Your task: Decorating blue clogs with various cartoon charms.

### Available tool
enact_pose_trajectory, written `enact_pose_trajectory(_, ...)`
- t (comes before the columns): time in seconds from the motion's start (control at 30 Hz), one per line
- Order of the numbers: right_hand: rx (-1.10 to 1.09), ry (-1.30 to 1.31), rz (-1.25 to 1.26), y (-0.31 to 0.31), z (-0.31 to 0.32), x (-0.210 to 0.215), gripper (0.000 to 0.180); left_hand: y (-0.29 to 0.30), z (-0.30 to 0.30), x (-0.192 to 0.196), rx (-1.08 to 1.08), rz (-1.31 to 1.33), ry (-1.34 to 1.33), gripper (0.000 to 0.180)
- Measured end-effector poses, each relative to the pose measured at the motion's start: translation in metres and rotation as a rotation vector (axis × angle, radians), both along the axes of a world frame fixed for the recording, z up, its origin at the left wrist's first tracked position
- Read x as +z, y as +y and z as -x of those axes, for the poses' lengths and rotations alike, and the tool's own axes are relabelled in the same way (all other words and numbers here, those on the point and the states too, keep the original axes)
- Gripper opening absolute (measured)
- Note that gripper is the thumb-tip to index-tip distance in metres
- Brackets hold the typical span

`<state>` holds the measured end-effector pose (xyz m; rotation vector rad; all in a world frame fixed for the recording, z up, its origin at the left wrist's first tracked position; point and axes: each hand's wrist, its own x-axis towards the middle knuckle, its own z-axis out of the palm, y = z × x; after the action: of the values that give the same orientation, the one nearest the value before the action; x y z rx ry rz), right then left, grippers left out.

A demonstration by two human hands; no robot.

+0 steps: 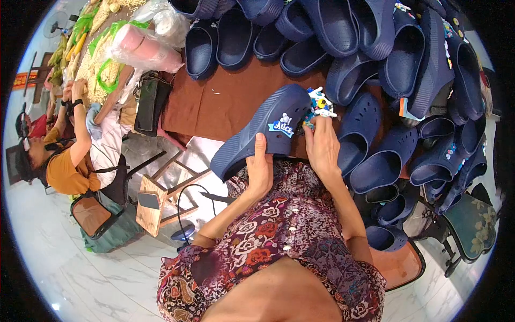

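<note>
A navy clog (pixel 268 121) is tilted over my lap, toe pointing away and to the right. My left hand (pixel 260 169) is closed on its side, thumb pressed on the upper. On that upper sits a blue-and-white lettered shoe charm (pixel 282 126) with a white figure on top. Beside the toe, my right hand (pixel 323 147) is pinched at a cluster of colourful shoe charms (pixel 320 103) in white, yellow and blue. Its fingertips are partly hidden, and I cannot tell whether any of the cluster is fixed to the clog.
Navy clogs (pixel 236 40) pile along the table's far side and down the right. A brown cloth (pixel 214 104) covers the table. At left are a pink tumbler (pixel 140 48) in plastic, a black case (pixel 152 104), a wooden stool (pixel 150 209) and another person (pixel 70 166) working.
</note>
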<state>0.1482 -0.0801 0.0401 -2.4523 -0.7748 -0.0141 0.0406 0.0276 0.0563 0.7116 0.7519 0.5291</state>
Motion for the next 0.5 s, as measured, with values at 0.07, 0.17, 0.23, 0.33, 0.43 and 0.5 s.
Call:
enact_pose_trajectory(0.07,0.022,0.162,-0.139,0.002,0.005,0.016,0.023,-0.004,0.003,-0.001,-0.004,0.015,-0.002,0.048)
enact_pose_trajectory(0.17,0.094,0.307,-0.309,0.014,0.013,0.032,0.043,-0.013,0.008,-0.001,-0.068,0.006,0.083,0.046)
enact_pose_trajectory(0.23,0.101,0.273,-0.298,0.023,0.018,0.024,0.048,-0.019,0.011,-0.004,-0.070,-0.066,0.166,0.045)
enact_pose_trajectory(0.33,0.085,0.418,-0.327,0.027,0.019,0.021,0.051,-0.017,0.012,-0.007,-0.073,-0.098,0.180,0.045)
enact_pose_trajectory(0.43,0.069,0.409,-0.359,0.028,0.024,0.008,0.047,-0.017,0.010,-0.005,-0.061,-0.108,0.213,0.045)
enact_pose_trajectory(0.5,0.076,0.299,-0.349,0.028,0.029,-0.005,0.044,-0.019,0.011,-0.010,-0.005,-0.062,0.193,0.046)
